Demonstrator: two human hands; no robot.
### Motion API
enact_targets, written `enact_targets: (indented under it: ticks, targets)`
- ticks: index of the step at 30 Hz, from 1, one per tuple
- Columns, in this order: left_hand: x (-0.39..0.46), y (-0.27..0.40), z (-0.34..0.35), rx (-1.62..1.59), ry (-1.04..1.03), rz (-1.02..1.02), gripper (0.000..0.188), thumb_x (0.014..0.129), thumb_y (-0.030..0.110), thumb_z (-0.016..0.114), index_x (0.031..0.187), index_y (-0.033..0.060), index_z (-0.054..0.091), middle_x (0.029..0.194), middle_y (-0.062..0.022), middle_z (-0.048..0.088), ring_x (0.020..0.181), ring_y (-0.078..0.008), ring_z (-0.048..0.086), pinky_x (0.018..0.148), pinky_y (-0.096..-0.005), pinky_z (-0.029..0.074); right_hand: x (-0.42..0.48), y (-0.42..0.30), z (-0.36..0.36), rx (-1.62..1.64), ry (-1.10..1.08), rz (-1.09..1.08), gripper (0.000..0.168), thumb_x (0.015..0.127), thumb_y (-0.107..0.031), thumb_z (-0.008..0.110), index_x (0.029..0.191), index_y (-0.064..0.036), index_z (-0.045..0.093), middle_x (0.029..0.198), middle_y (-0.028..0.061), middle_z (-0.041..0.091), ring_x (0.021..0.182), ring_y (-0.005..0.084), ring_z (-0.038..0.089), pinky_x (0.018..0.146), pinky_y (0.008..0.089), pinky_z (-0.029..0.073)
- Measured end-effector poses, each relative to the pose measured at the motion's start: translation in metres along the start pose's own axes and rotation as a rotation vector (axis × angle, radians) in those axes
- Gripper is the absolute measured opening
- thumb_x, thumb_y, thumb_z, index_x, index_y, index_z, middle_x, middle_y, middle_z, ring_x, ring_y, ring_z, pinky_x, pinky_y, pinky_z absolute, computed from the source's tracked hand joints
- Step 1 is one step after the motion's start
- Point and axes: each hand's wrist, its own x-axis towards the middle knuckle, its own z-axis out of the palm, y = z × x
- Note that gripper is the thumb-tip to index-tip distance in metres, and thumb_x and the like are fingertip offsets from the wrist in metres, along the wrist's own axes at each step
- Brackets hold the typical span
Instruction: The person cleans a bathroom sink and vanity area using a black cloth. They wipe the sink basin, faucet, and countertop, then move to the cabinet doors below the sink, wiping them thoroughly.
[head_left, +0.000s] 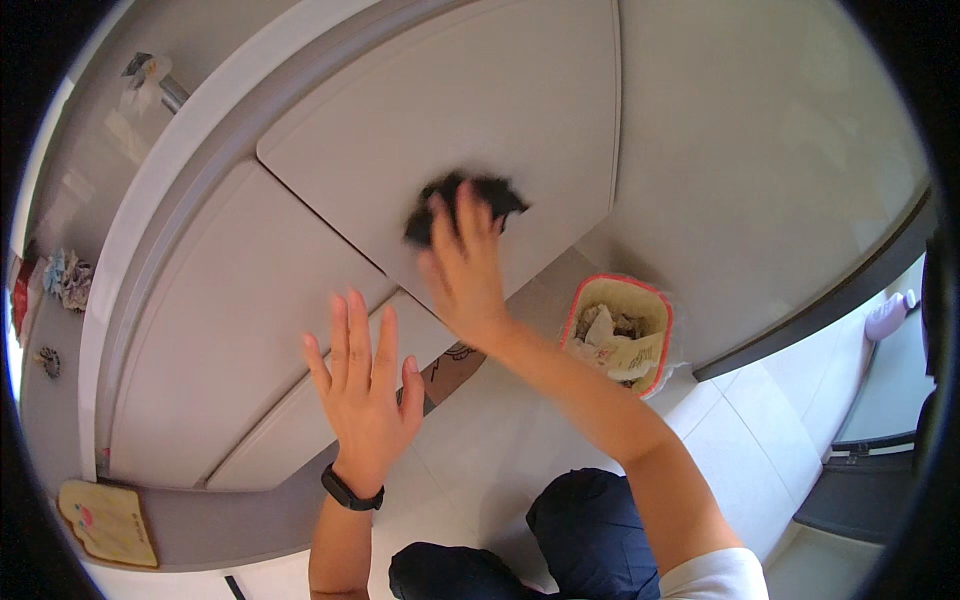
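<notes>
My right hand (465, 277) presses a crumpled black cloth (487, 196) flat against a pale cabinet door (525, 112). Both the hand and the cloth are slightly blurred. To the left, my left hand (365, 386) is held with its fingers apart and nothing in it, in front of a second door (217, 322) and a narrow lower panel (277, 427). Whether its fingertips touch the cabinet cannot be told. A black wristband (351, 491) is on my left wrist.
A red-rimmed waste bin (667, 322) with crumpled waste stands on the tiled floor beside the cabinet. A wall panel (750, 150) rises at the right. On the left, the countertop edge (142, 195) curves past; a bread-shaped mat (112, 523) lies low left. A purple bottle (889, 316) stands far right.
</notes>
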Motion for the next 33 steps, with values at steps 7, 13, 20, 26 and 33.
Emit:
enact_targets:
  ticks: [7,13,20,26,33]
  targets:
    - [-0.031,-0.005,-0.006,-0.056,-0.031,-0.054,0.056,0.089,0.008,0.058,0.144,0.0029,0.046,0.157,-0.0227,0.031,0.146,-0.0393,0.028,0.117,-0.0595,0.012,-0.012,0.036,0.0,-0.12,-0.122,-0.183,0.065,0.089,-0.005,0.055,0.151,-0.009,0.036,0.152,0.0261,0.032,0.136,0.0457,0.037,0.11,0.0679,0.024]
    - [-0.061,-0.016,-0.004,-0.102,0.037,-0.177,0.052,0.087,0.007,0.06,0.138,0.0043,0.053,0.153,-0.022,0.039,0.142,-0.0373,0.037,0.116,-0.0566,0.017,0.142,0.098,-0.065,-0.118,0.543,-0.165,0.051,0.099,-0.012,0.048,0.149,-0.005,0.038,0.156,0.027,0.026,0.142,0.0457,0.028,0.118,0.0555,0.019]
    - [-0.073,0.0,0.033,-0.428,0.108,-0.287,0.031,0.09,0.001,0.059,0.121,0.0002,0.062,0.135,-0.0186,0.057,0.123,-0.0363,0.054,0.105,-0.0452,0.038,0.136,0.062,-0.044,-0.287,0.523,-0.192,0.049,0.099,-0.017,0.052,0.143,0.003,0.043,0.149,0.0233,0.04,0.14,0.0403,0.034,0.115,0.0481,0.028]
    - [-0.098,0.054,0.125,-0.854,-0.103,-0.397,0.023,0.09,0.007,0.06,0.113,0.0027,0.065,0.109,-0.0144,0.069,0.103,-0.0327,0.065,0.087,-0.0394,0.05,0.055,0.032,-0.034,-0.235,0.116,-0.374,0.056,0.089,-0.009,0.056,0.144,-0.021,0.05,0.141,0.0172,0.049,0.129,0.0387,0.046,0.108,0.0592,0.035]
    - [-0.118,0.128,0.235,-1.318,-0.505,-0.724,0.027,0.094,0.019,0.063,0.112,-0.0014,0.064,0.102,-0.0127,0.071,0.093,-0.021,0.067,0.079,-0.0339,0.053,0.027,0.055,-0.061,-0.292,-0.198,-0.515,0.055,0.082,0.0,0.06,0.131,-0.023,0.063,0.118,0.0108,0.065,0.111,0.0362,0.058,0.104,0.0477,0.045]
